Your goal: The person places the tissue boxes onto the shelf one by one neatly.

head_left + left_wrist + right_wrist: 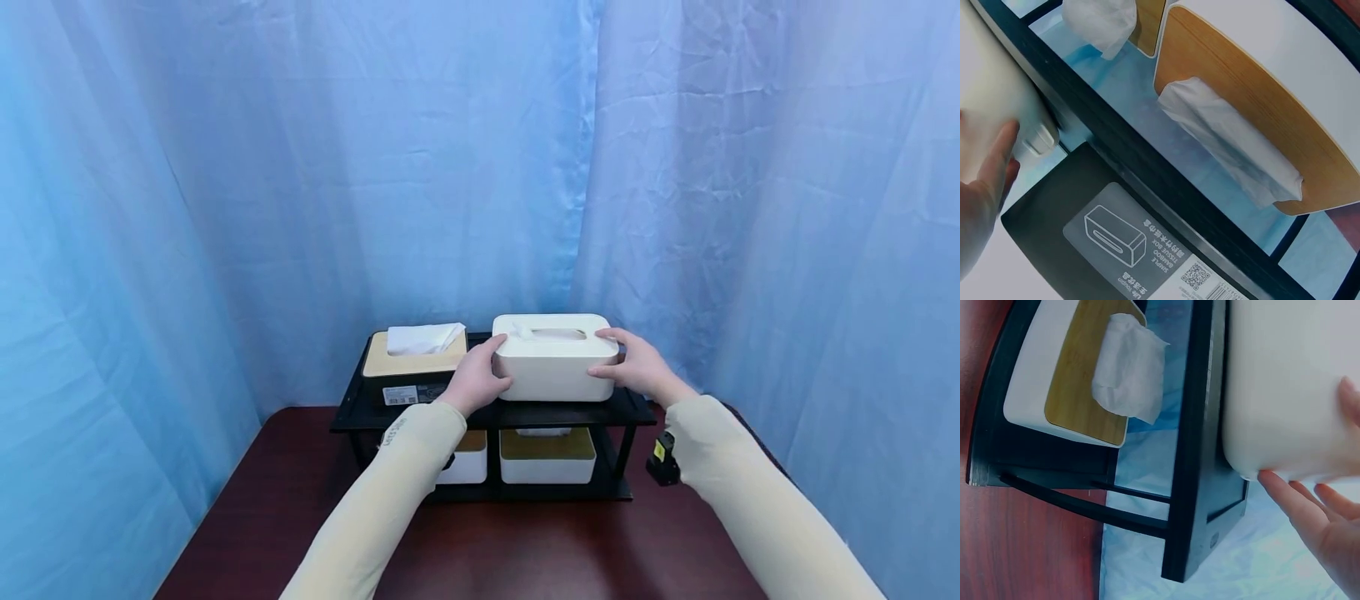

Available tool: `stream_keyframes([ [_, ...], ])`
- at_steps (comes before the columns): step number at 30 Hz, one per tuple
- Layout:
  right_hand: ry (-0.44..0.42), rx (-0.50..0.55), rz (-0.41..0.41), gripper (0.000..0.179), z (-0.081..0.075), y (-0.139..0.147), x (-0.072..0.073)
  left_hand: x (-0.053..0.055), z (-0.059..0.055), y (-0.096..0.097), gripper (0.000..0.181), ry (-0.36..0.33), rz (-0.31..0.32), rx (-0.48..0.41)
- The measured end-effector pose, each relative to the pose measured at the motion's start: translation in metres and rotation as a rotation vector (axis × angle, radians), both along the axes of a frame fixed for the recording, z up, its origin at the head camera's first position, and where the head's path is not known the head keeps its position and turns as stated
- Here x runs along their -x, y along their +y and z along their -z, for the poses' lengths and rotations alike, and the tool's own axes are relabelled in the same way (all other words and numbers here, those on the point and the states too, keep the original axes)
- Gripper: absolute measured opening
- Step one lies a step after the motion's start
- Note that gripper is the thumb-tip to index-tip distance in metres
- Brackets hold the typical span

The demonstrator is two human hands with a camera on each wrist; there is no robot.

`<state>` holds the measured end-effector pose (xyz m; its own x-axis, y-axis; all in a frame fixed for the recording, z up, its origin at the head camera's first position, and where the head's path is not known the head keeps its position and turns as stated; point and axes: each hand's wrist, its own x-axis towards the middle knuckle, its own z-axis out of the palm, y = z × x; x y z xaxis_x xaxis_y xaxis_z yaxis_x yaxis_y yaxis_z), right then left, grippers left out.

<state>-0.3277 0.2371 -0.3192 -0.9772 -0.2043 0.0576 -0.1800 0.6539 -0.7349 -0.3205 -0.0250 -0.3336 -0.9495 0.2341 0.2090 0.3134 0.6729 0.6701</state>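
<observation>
A white tissue box (556,379) with a slot in its lid is at the right of the black rack's upper shelf (555,414). My left hand (476,377) grips its left end, fingers at the side and thumb toward the front. On the opposite end, my right hand (637,364) holds it with the thumb on the front face and fingers by the top corner. In the right wrist view the right fingertips (1270,479) touch the box's side. Whether its base rests fully on the shelf I cannot tell.
Left on the upper shelf stands a black tissue box (1054,219) with a wooden lid and a protruding tissue. Two white tissue boxes with wooden lids, one of them the right-hand box (547,472), sit on the lower shelf. A dark red table (510,550) carries the rack; blue curtains (450,167) surround it.
</observation>
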Motion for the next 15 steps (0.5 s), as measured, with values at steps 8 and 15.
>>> stream_keyframes([
  [8,0.166,-0.078,0.078,0.070,0.010,-0.003,-0.004,-0.001,0.000,0.004,0.064,0.031,-0.040,-0.002],
  [15,0.285,-0.080,0.099,0.062,0.020,-0.004,-0.011,-0.006,0.005,-0.003,0.059,0.047,-0.022,-0.016],
])
